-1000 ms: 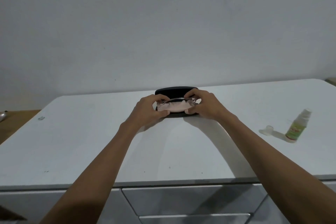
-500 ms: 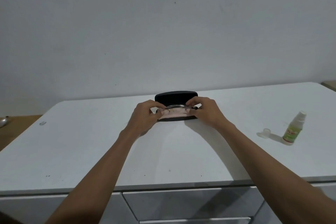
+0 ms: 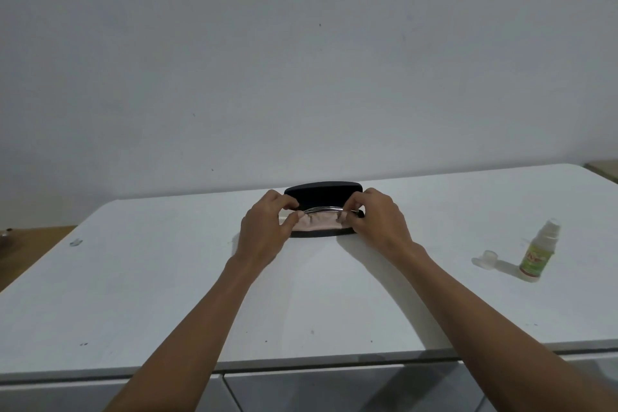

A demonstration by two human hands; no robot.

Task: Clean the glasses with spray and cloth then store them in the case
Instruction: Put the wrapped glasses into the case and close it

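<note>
A black glasses case [image 3: 322, 191] lies half open on the white table [image 3: 167, 278], its lid tilted up toward the wall. Inside it a pale pink cloth [image 3: 316, 222] shows, with the thin frame of the glasses [image 3: 322, 209] along its top edge. My left hand [image 3: 266, 232] pinches the case's left end, thumb on the cloth and fingers on the lid. My right hand [image 3: 379, 222] grips the right end in the same way. A small spray bottle [image 3: 538, 252] with a green label stands far right, apart from both hands.
A clear cap [image 3: 486, 258] lies just left of the spray bottle. The table's front edge runs above grey drawer fronts [image 3: 334, 388]. A white wall rises right behind the case. A brown floor strip [image 3: 30, 244] shows at far left.
The lid has come down a little over the cloth and glasses, and both hands stay at the case's ends. The view has shifted slightly.
</note>
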